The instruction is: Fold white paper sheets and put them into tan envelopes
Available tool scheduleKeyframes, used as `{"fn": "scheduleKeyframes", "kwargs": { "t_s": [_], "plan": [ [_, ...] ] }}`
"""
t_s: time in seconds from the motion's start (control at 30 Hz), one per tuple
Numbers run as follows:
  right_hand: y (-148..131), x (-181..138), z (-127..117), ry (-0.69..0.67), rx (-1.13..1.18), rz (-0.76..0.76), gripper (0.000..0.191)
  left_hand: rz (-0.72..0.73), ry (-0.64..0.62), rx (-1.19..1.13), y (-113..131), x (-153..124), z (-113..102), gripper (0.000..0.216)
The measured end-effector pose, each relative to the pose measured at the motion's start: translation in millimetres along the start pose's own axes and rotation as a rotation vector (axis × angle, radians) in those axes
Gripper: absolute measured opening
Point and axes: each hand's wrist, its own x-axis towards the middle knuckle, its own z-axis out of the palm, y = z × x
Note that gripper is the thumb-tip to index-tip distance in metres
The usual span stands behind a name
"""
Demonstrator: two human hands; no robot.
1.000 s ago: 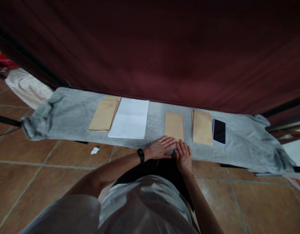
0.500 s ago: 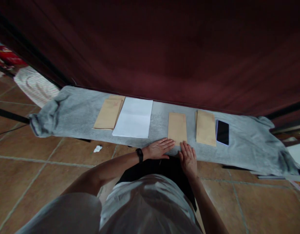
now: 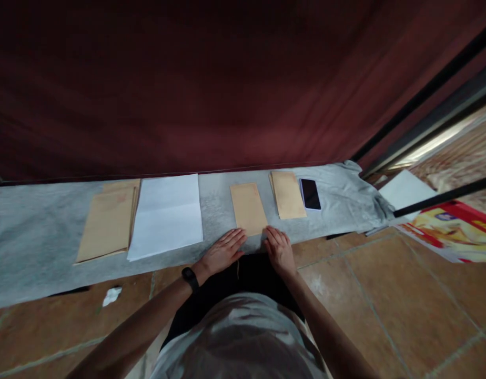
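A brown paper envelope [image 3: 249, 208] lies flat on the grey cloth, its short edge towards me. My left hand [image 3: 224, 251] rests at its near left corner, fingers stretched out and lying flat, with a dark band on the wrist. At the near right corner is my right hand [image 3: 281, 251], fingers extended and slightly bent, fingertips at the envelope's edge. Neither hand grips anything. To the right lies a small stack of brown envelopes [image 3: 289, 195]. White paper sheets [image 3: 168, 216] with a crease across them lie to the left, beside another envelope stack [image 3: 107, 223].
A phone [image 3: 311, 194] lies right of the small envelope stack. Grey cloth [image 3: 215, 195] covers the narrow bench, which stands against a dark red curtain [image 3: 227, 105]. A crumpled white scrap [image 3: 111, 296] and a colourful printed box [image 3: 456, 231] are on the tiled floor.
The view has turned to the right, bringing the printed box into sight. My right hand's fingertips have shifted slightly outward to the envelope's corner. My left hand stays at the near left corner.
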Motion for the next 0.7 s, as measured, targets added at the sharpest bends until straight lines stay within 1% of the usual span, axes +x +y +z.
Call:
{"fn": "scheduleKeyframes", "kwargs": {
  "t_s": [0.1, 0.17, 0.23, 0.4, 0.47, 0.53, 0.6, 0.7],
  "plan": [
    [-3, 16, -1, 0.018, 0.001, 0.119, 0.041, -0.019, 0.027, 0.000, -1, 3, -1, 0.042],
    [-5, 28, 2, 0.027, -0.037, 0.209, 0.040, -0.035, 0.050, 0.002, -1, 4, -1, 0.040],
    [-8, 37, 6, 0.032, -0.053, 0.265, 0.036, -0.027, 0.075, 0.016, -1, 5, 0, 0.040],
    [-13, 50, 13, 0.127, 0.093, 0.331, 0.025, 0.045, 0.131, 0.074, -8, 3, 9, 0.041],
    [-12, 51, 10, 0.151, 0.133, 0.339, 0.023, 0.058, 0.143, 0.083, -12, 3, 13, 0.043],
    [-9, 52, 3, 0.160, 0.104, 0.329, 0.022, 0.065, 0.160, 0.089, -15, 3, 16, 0.043],
    [-3, 55, -5, 0.171, 0.028, 0.315, 0.026, 0.083, 0.172, 0.104, -17, 3, 16, 0.044],
    [14, 69, -14, 0.201, -0.083, 0.295, 0.043, 0.119, 0.179, 0.152, -17, 3, 15, 0.044]
  ]
}}
